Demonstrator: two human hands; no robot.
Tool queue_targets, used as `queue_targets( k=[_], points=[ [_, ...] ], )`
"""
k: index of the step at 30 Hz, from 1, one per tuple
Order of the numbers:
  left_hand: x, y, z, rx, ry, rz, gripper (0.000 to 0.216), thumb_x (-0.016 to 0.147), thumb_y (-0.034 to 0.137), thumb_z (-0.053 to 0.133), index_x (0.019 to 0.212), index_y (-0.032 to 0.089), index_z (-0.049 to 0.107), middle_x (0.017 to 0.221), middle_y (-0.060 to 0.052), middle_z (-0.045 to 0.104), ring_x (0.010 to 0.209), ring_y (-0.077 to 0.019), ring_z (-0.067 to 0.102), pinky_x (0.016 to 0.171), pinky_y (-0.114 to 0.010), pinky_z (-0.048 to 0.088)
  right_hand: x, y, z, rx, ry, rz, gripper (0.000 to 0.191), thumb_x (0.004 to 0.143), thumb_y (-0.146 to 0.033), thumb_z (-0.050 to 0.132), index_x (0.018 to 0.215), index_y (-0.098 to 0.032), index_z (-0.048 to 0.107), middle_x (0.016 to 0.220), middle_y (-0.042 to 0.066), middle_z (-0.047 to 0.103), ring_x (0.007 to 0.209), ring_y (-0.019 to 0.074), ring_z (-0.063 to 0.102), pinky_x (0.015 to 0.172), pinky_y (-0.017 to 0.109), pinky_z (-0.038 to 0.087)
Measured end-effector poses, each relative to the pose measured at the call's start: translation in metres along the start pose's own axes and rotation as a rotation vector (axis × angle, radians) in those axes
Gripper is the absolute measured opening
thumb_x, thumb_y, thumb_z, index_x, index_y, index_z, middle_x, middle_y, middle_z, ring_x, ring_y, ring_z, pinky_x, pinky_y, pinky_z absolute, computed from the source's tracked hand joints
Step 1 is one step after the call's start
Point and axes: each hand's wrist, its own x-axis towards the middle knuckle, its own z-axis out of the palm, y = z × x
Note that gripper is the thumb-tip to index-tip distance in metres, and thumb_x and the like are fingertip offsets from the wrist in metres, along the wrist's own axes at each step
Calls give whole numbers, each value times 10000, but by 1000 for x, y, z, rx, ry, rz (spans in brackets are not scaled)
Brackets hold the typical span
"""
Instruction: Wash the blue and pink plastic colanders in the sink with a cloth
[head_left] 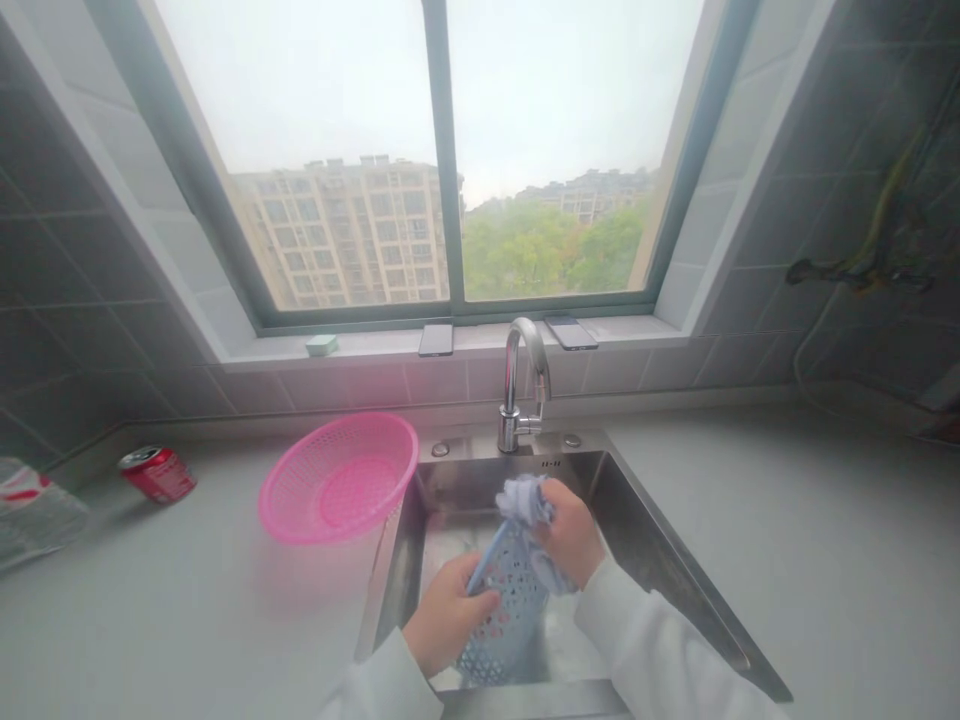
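Note:
A light blue perforated plastic basket [510,600] is held tilted over the sink [660,560], its rim turned up toward the faucet. My left hand [451,612] grips the basket's rim on the left, thumb on the near side. My right hand [571,532] is closed on a bunched pale lavender cloth [525,500], which lies against the upper right part of the rim and hangs down along the basket. The fingertips of my right hand are partly hidden by the cloth.
A chrome faucet [516,390] rises behind the sink. On the left counter stand a pink colander [337,480], a red can [159,474] lying on its side and a clear plastic package [37,515]. The windowsill holds two phones [436,340] and a small green box [322,345].

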Motion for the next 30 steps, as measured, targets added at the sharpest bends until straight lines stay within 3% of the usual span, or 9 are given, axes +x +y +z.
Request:
queue_targets(
  k=[3, 7, 11, 15, 18, 22, 24, 26, 30],
  points=[
    [5, 3, 1, 30, 33, 33, 326, 727, 361, 771, 972, 147, 743, 778, -19, 666, 685, -179, 597, 640, -302, 525, -12, -16, 2, -50, -42, -152, 124, 800, -341, 666, 795, -221, 695, 790, 62, 663, 702, 208, 601, 638, 314, 456],
    [9, 14, -2, 107, 42, 166, 145, 731, 302, 734, 773, 163, 738, 798, -55, 706, 837, -238, 633, 802, -361, 566, -36, -48, 13, -24, -196, -480, 134, 787, -372, 698, 841, -256, 738, 760, 34, 642, 649, 177, 555, 619, 303, 412],
    [-3, 21, -7, 99, -14, 107, 271, 697, 292, 797, 923, 149, 753, 852, -47, 705, 826, -228, 657, 789, -362, 576, -9, -14, 1, -12, -91, -123, 248, 775, -242, 662, 1001, -228, 765, 944, 79, 702, 839, 220, 650, 742, 325, 492],
    [-7, 22, -2, 31, -50, -10, 448, 709, 358, 808, 1096, 147, 728, 881, -35, 696, 724, -192, 656, 655, -318, 560, 14, 22, -14, -71, 11, 82, 96, 770, -233, 648, 836, -220, 718, 839, 66, 671, 800, 228, 617, 733, 348, 486],
    [2, 21, 2, 146, 31, 82, 322, 733, 315, 768, 1002, 142, 734, 844, -33, 706, 735, -198, 643, 676, -325, 558, -4, 2, -7, -93, -48, -71, 140, 728, -283, 707, 856, -236, 740, 848, 48, 648, 774, 199, 590, 707, 309, 464],
    [10, 21, -2, 265, 146, 178, 100, 721, 227, 755, 751, 162, 685, 778, -32, 709, 821, -224, 639, 826, -365, 576, -31, -36, 10, -46, -218, -540, 145, 792, -336, 699, 902, -273, 769, 813, 29, 621, 704, 166, 553, 690, 292, 445],
    [5, 24, -5, 255, 107, 169, 134, 716, 224, 768, 819, 159, 712, 826, -38, 733, 839, -230, 665, 826, -359, 578, -26, -31, 9, -19, -181, -424, 222, 782, -292, 710, 991, -273, 783, 894, 41, 656, 769, 176, 601, 730, 289, 472],
    [-2, 28, -8, 219, 34, 132, 240, 727, 262, 771, 934, 147, 730, 832, -37, 731, 770, -219, 683, 734, -336, 575, -12, -8, 0, 6, -72, -141, 311, 750, -283, 738, 1056, -259, 782, 1005, 64, 686, 898, 221, 648, 810, 318, 507],
    [-13, 35, -10, 125, -51, 95, 385, 724, 358, 805, 1028, 139, 713, 783, -21, 707, 676, -195, 682, 637, -296, 542, 17, 47, -22, 119, 98, 216, 199, 768, -286, 697, 949, -246, 769, 959, 79, 724, 937, 281, 658, 907, 428, 515]
  ],
)
